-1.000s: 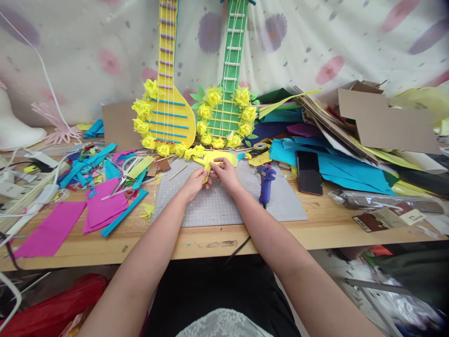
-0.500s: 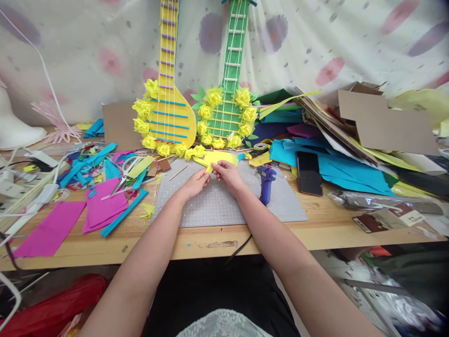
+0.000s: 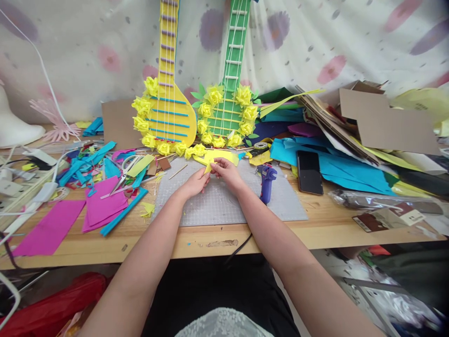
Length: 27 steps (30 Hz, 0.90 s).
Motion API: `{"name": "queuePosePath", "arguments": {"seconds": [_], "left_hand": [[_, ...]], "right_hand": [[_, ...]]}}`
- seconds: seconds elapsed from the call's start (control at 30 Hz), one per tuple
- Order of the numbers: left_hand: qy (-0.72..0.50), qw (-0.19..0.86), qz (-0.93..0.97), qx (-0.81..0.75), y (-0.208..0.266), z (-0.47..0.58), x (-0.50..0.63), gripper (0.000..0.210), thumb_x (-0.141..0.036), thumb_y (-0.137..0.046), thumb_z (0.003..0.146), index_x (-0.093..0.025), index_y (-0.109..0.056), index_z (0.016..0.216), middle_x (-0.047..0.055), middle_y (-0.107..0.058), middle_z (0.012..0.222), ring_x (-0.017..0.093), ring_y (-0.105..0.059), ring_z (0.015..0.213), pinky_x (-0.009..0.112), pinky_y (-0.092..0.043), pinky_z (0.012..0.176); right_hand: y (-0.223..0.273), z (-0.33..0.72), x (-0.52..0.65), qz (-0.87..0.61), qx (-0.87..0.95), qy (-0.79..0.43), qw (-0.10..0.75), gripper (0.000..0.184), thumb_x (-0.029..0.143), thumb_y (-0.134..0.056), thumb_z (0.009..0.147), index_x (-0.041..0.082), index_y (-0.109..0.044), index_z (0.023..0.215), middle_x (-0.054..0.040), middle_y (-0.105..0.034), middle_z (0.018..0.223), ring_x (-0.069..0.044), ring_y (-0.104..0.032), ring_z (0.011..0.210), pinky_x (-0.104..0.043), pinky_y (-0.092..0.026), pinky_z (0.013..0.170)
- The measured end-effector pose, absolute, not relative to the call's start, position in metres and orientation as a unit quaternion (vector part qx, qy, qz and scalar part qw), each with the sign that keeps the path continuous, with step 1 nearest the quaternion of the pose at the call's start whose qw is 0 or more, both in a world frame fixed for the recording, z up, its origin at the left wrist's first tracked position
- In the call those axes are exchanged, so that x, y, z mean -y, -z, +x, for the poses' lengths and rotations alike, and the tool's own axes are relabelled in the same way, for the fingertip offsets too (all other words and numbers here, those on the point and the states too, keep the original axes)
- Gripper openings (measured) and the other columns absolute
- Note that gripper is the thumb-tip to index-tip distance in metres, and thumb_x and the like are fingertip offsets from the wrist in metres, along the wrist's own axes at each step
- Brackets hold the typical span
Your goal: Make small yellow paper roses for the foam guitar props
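Observation:
My left hand (image 3: 195, 182) pinches a small piece of yellow paper (image 3: 209, 166) between thumb and fingers. Closed on the same piece from the other side is my right hand (image 3: 226, 171). Both hands are above a grey cutting mat (image 3: 210, 210). Just behind them lies more yellow paper (image 3: 220, 156), partly hidden by my fingers. Farther back stand a yellow paper guitar (image 3: 171, 119) and a green paper guitar (image 3: 226, 114), both trimmed with yellow paper roses. A blue glue gun (image 3: 267, 183) stands on the mat, right of my right hand.
Scissors (image 3: 130, 167), pink paper sheets (image 3: 105, 206) and blue scraps lie at the left. To the right are a black phone (image 3: 309, 172), blue paper (image 3: 345, 171) and stacked cardboard (image 3: 389, 119). A thin wooden stick (image 3: 178, 171) rests on the mat's left part.
My fingers have shifted slightly on the yellow paper, and less of it shows between them. The whole view has tilted a little; the things on the table stay put.

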<state>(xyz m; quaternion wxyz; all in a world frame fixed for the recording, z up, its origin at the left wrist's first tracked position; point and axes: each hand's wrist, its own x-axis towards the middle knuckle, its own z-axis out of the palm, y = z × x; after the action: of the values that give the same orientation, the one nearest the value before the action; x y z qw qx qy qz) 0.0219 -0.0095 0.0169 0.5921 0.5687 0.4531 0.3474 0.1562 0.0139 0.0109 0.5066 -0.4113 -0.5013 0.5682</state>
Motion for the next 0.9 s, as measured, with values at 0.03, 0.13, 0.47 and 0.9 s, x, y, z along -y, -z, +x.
{"name": "queuePosePath", "arguments": {"seconds": [0.03,0.13,0.47,0.9], "left_hand": [[-0.344,0.590,0.569,-0.459,-0.017,0.023,0.010,0.017,-0.034,-0.050,0.081,-0.017,-0.048,0.082,-0.006,-0.037,0.055,0.004,-0.031,0.041,0.016,-0.027,0.037],[-0.352,0.585,0.563,-0.466,-0.018,0.024,0.009,0.019,-0.035,-0.047,0.082,-0.017,-0.049,0.081,-0.006,-0.035,0.054,0.004,-0.029,0.042,0.016,-0.023,0.039],[-0.381,0.543,0.588,-0.463,-0.010,0.024,0.002,0.024,-0.040,-0.046,0.081,-0.017,-0.046,0.071,-0.004,-0.038,0.053,0.006,-0.030,0.044,0.018,-0.024,0.043],[-0.150,0.044,0.840,-0.519,-0.041,0.023,-0.064,0.023,-0.007,-0.053,0.066,-0.018,-0.066,0.081,0.011,-0.061,0.088,0.026,-0.047,0.097,0.036,-0.031,0.088]], "right_hand": [[-0.011,0.157,-0.014,-0.412,0.501,-0.567,0.507,0.036,0.044,-0.067,0.058,0.018,-0.052,0.077,0.0065,-0.053,0.052,-0.004,-0.041,0.042,-0.019,-0.033,0.044],[-0.013,0.156,-0.013,-0.409,0.495,-0.563,0.520,0.032,0.044,-0.066,0.059,0.018,-0.048,0.067,0.0064,-0.050,0.050,-0.005,-0.044,0.045,-0.019,-0.032,0.045],[-0.013,0.151,-0.009,-0.429,0.487,-0.583,0.489,0.034,0.045,-0.068,0.055,0.016,-0.050,0.060,0.0056,-0.050,0.052,-0.003,-0.034,0.042,-0.020,-0.023,0.041],[-0.007,0.175,-0.029,-0.446,0.350,-0.540,0.622,0.036,0.041,-0.069,0.058,0.019,-0.040,0.057,0.0087,-0.032,0.048,-0.003,-0.027,0.041,-0.021,-0.022,0.039]]}}
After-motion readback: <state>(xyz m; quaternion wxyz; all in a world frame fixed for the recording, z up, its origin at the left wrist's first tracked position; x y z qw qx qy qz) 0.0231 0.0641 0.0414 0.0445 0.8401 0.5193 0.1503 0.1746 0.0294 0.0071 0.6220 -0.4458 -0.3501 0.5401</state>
